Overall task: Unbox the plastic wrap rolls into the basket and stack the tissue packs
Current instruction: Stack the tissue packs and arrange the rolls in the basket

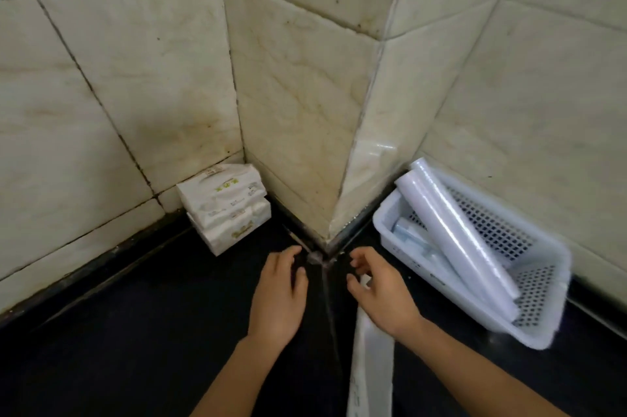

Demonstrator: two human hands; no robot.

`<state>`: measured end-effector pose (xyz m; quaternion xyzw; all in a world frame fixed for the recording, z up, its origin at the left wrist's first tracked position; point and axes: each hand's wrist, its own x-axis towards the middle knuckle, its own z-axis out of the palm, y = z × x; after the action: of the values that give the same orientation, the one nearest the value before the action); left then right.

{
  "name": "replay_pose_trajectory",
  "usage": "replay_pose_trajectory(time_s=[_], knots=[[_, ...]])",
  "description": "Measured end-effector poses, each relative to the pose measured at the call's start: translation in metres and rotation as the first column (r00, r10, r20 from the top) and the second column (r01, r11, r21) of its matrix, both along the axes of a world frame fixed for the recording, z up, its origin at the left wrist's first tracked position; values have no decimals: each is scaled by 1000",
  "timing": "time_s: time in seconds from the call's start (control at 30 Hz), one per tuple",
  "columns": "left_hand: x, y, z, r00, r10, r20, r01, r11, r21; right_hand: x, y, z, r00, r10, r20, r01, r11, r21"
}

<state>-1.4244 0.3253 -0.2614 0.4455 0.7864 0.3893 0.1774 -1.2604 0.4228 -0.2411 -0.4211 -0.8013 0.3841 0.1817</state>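
Observation:
A white perforated basket (pixel 539 284) sits on the black counter at the right wall, with several plastic wrap rolls (pixel 464 240) lying slantwise in it. White tissue packs (pixel 225 208) stand stacked in the left wall corner. A long white box (pixel 371 359) lies on the counter under my right hand (pixel 380 294), whose fingers are curled loosely above its far end; a grip on it cannot be told. My left hand (pixel 280 294) hovers palm down beside it, fingers apart, holding nothing.
A tiled wall pillar (pixel 342 111) juts out between the tissue packs and the basket, its corner reaching the counter just beyond my hands. The black counter (pixel 135 331) spreads to the left and toward me.

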Motion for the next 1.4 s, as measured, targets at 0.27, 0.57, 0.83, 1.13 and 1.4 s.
replay_pose_trajectory(time_s=[0.27,0.57,0.83,1.13,1.4], knots=[[127,87,1,939,-329,-104,322,944,-77,112,62,24,938,-337,84,312,924,220],[138,121,-23,808,-417,-415,323,904,-279,128,113,18,843,-336,421,275,940,200],[141,117,-18,848,-393,-356,342,919,-198,129,130,3,870,-267,414,190,957,219],[156,177,11,843,-448,-297,389,890,-236,173,171,63,951,-251,182,207,951,231],[174,214,-1,858,-465,-220,420,880,-222,165,210,47,892,-240,382,141,953,269]])
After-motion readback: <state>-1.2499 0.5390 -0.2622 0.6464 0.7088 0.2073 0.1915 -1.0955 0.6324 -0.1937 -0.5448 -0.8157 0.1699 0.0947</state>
